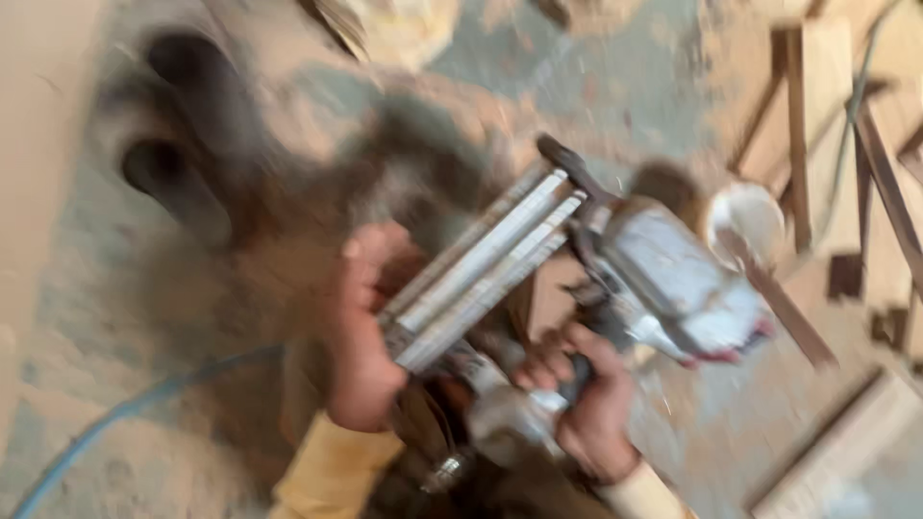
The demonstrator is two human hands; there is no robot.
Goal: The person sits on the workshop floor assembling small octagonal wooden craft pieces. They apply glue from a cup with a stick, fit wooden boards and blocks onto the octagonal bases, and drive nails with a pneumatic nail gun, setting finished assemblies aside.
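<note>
While motion blurs the view, left hand (365, 336) curled around the long magazine of a pneumatic nail gun (615, 279), right hand (586, 404) gripping its handle, tool held above the dusty floor (96, 404), blue hose (125, 413) trailing left.

Grey pneumatic nail gun (663, 279), blurred, tilted, long silver magazine (481, 269) slanting down-left

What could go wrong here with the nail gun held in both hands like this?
The left hand grips the long magazine of the nail gun while the right hand holds the handle; if the tool is live, a bump of the trigger could fire it, though the trigger is hidden. The blue hose trails across the floor and might snag or trip.
</note>
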